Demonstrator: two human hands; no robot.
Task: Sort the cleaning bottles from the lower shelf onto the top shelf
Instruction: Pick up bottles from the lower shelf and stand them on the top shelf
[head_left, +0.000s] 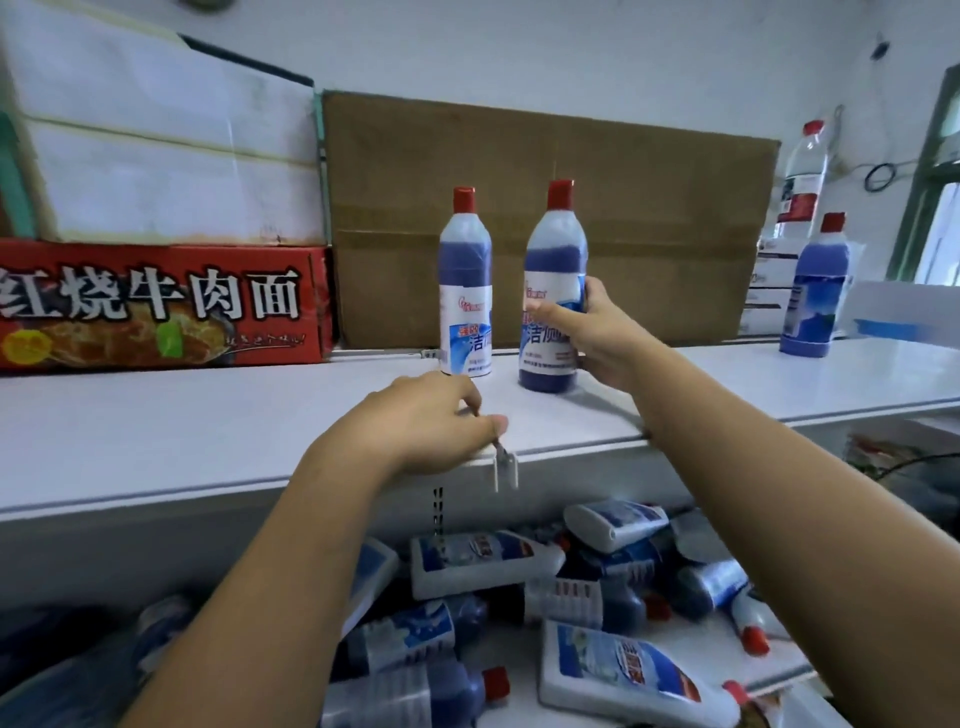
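Two blue cleaning bottles with red caps stand upright on the white top shelf (208, 431). My right hand (597, 332) grips the right bottle (553, 260) around its label, the bottle's base on the shelf. The left bottle (466, 270) stands free just beside it. My left hand (431, 421) rests with curled fingers on the shelf's front edge, pinching a small white clip (505, 467) that hangs there. On the lower shelf lies a pile of bottles (519, 613), blue ones and white flat ones, all on their sides.
A brown cardboard box (649, 218) stands behind the two bottles. A red noodle carton (156, 306) with a white box on it fills the left. A third blue bottle (813, 291) and a clear plastic bottle (802, 176) stand at the far right.
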